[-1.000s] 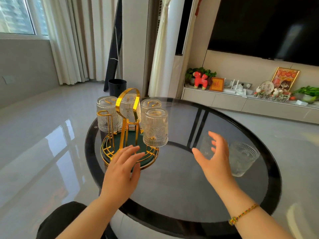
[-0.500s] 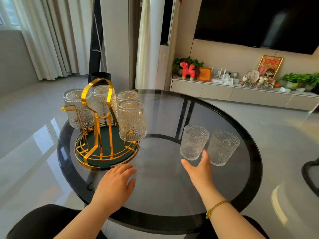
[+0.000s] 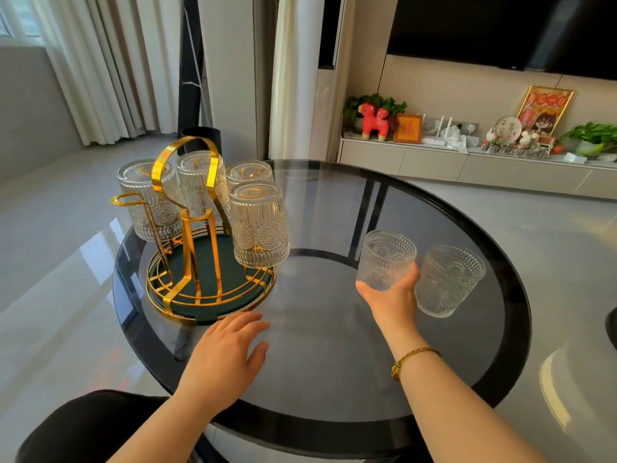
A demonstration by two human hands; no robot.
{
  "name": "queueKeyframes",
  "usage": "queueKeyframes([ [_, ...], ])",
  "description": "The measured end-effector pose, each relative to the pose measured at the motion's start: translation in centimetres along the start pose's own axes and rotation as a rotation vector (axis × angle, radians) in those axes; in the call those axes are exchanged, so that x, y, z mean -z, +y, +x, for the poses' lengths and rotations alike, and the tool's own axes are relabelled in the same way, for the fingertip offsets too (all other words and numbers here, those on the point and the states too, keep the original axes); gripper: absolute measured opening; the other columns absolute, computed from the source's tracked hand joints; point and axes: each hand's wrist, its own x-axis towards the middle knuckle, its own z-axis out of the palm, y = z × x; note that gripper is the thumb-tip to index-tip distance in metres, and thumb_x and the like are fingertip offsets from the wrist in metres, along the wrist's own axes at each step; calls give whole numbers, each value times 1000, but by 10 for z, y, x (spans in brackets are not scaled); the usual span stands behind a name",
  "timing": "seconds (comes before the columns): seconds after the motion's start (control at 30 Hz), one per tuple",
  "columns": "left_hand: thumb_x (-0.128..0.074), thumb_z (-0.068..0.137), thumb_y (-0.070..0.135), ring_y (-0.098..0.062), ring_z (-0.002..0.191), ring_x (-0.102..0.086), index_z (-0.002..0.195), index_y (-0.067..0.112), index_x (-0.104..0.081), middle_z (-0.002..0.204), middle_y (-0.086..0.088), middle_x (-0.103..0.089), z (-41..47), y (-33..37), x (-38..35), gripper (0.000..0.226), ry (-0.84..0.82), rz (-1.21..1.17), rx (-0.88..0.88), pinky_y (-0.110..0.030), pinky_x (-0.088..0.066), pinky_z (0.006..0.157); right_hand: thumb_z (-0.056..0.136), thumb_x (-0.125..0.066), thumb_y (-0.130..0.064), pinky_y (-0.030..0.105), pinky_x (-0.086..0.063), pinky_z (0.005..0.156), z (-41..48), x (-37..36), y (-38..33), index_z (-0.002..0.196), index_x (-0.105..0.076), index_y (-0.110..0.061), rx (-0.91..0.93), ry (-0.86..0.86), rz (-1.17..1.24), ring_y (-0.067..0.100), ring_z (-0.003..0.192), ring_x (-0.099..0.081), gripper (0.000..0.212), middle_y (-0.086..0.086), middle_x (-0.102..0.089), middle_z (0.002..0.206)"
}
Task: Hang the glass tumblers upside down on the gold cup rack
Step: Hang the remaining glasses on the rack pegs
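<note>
Round smoked-glass table (image 3: 334,379); right hand (image 3: 392,300) grips ribbed tumbler (image 3: 385,259)

A round smoked-glass table with a black rim (image 3: 434,208) fills the foreground; pale pleated curtains (image 3: 110,68) hang left; a red toy horse (image 3: 374,120) stands on the low beige cabinet (image 3: 434,163); a dark wall-mounted television (image 3: 500,28) hangs above.

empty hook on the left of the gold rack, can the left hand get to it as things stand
Probably yes. The left hand lies open on the glass table just before the gold rack, and the empty hook carries no tumbler, with nothing between them.
</note>
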Motion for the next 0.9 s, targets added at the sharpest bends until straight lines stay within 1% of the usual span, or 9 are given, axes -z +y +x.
queueKeyframes([
  [0.1, -41, 91, 36, -9, 134, -29, 129, 31, -40, 143, 10, -37, 1, 0, 0, 39, 7, 1, -3, -27, -21, 112, 59, -78, -27, 40, -44, 88, -1, 0, -2, 126, -22, -19, 4, -15, -11, 31, 110, -50, 87, 10, -50, 126],
  [0.23, -41, 91, 36, -9, 133, -30, 128, 30, -42, 143, 9, -38, 0, 0, 1, 37, 10, -8, -6, -27, -22, 111, 60, -78, -19, 30, -41, 83, -6, 6, -3, 125, -27, -21, 41, -135, 92, 17, 105, -47, 83, -4, -44, 115],
  [0.33, -42, 91, 35, -10, 133, -31, 127, 28, -44, 142, 8, -40, 0, 1, 2, 36, 9, -16, -3, -28, -23, 111, 62, -75, -15, 27, -38, 83, -11, 14, -7, 123, -36, -20, 48, -204, 147, 14, 102, -47, 73, -3, -47, 116],
  [0.5, -51, 88, 22, -15, 124, -44, 117, 23, -55, 132, 2, -52, -8, 5, 10, 29, 121, -130, 5, -27, -35, 101, 63, -74, -23, 27, -39, 79, -14, 38, -22, 120, -42, -24, 123, -288, 31, 14, 101, -49, 65, -5, -50, 112],
  [0.6, -67, 75, 1, -34, 116, -52, 105, 12, -64, 124, -14, -58, -19, 0, 18, 32, 285, -178, 55, -45, -45, 92, 63, -74, -27, 30, -39, 79, -11, 53, -36, 122, -38, -24, 107, -316, -19, 16, 102, -47, 70, -4, -46, 112],
  [0.67, -71, 69, -2, -42, 120, -46, 111, 8, -59, 130, -20, -51, -26, -11, 20, 44, 379, -162, 150, -58, -42, 93, 63, -74, -25, 30, -37, 79, -9, 61, -44, 119, -40, -23, 109, -308, -7, 15, 102, -44, 65, -3, -45, 113],
  [0.73, -66, 76, 5, -38, 133, -30, 126, 8, -44, 144, -18, -35, -27, -23, 25, 54, 402, -218, 329, -55, -28, 106, 64, -74, -24, 28, -35, 79, -9, 67, -53, 114, -41, -24, 150, -320, -26, 12, 101, -42, 60, -4, -45, 113],
  [0.8, -60, 82, 14, -32, 138, -19, 135, 9, -28, 150, -15, -23, -24, -36, 29, 62, 377, -289, 450, -49, -18, 113, 64, -74, -27, 26, -32, 78, -12, 70, -60, 117, -40, -24, 195, -366, -83, 9, 102, -38, 63, -9, -41, 112],
  [0.9, -58, 84, 22, -32, 136, -25, 138, 11, -20, 148, -15, -29, -17, -45, 34, 67, 313, -276, 480, -49, -19, 114, 64, -73, -30, 28, -31, 82, -19, 70, -72, 118, -39, -28, 246, -399, -82, 8, 105, -36, 64, -11, -39, 113],
])
